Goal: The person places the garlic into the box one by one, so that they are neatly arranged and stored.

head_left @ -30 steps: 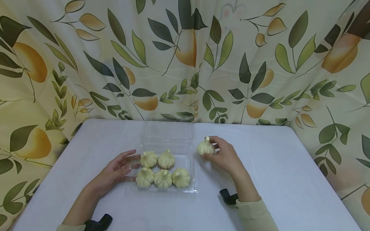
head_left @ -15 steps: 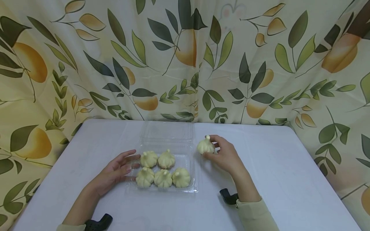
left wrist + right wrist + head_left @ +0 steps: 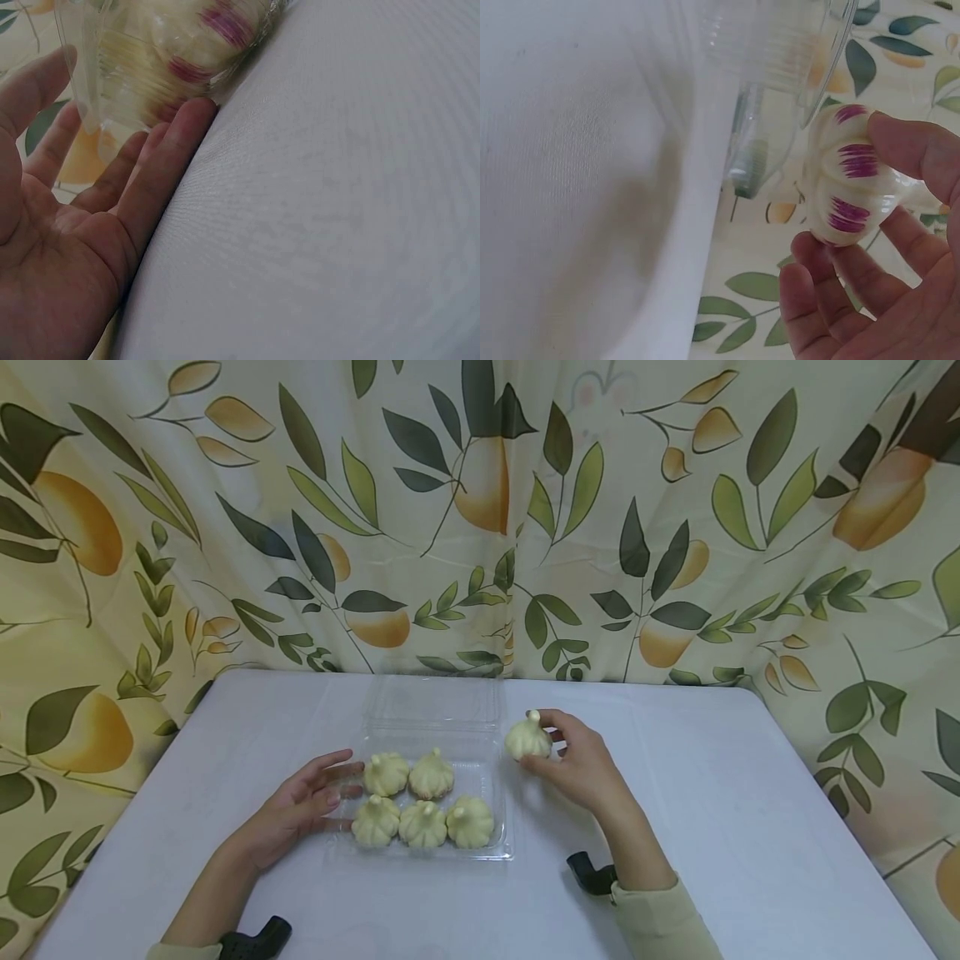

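Observation:
A clear plastic clamshell box (image 3: 491, 777) lies with its lid folded back on the white table. Several pale garlic bulbs sit in it: two in the back row, such as this garlic bulb (image 3: 432, 774), and three in front. The back right spot of the box holds no bulb. My left hand (image 3: 300, 806) rests at the box's left side, fingers extended against its wall. Just right of the box, above the table, my right hand (image 3: 577, 764) pinches another garlic bulb (image 3: 528, 739) between thumb and fingers. Purple streaks mark that bulb's underside (image 3: 851, 180) in the right wrist view.
The box's transparent lid (image 3: 435, 702) lies toward the table's back edge. A curtain (image 3: 480, 527) printed with leaves and fruit hangs right behind the table (image 3: 712, 793). A black wrist device (image 3: 592, 872) is worn on the right wrist, another black device (image 3: 258, 937) on the left.
My right hand with its garlic bulb has shifted slightly left, toward the box. The left hand and the box have stayed where they were.

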Tool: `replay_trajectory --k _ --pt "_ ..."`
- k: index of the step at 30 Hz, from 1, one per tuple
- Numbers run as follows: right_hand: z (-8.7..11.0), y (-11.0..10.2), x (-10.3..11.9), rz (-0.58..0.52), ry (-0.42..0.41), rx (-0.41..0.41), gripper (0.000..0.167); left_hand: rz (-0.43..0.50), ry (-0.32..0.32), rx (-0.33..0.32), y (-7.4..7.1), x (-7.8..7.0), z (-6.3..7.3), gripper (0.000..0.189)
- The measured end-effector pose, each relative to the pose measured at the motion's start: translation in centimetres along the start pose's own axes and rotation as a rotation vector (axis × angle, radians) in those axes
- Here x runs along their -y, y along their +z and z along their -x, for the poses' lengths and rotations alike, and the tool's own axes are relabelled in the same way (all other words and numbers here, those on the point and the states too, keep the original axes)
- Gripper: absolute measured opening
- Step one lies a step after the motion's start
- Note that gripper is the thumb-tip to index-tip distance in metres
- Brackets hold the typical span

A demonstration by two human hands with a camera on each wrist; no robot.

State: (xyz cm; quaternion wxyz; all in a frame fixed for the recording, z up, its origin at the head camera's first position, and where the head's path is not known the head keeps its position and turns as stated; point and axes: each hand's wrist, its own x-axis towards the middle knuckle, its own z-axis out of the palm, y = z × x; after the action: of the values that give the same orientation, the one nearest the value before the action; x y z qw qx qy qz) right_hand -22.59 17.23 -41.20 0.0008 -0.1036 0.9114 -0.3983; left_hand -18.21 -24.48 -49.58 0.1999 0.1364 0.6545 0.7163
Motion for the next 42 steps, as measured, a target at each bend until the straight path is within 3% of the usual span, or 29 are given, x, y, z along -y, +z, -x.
replay_trajectory --k 42 --pt "0.7 2.5 2.1 -0.050 -0.125 0.023 0.057 -0.002 0.003 0.002 0.0 0.0 0.0 0.059"
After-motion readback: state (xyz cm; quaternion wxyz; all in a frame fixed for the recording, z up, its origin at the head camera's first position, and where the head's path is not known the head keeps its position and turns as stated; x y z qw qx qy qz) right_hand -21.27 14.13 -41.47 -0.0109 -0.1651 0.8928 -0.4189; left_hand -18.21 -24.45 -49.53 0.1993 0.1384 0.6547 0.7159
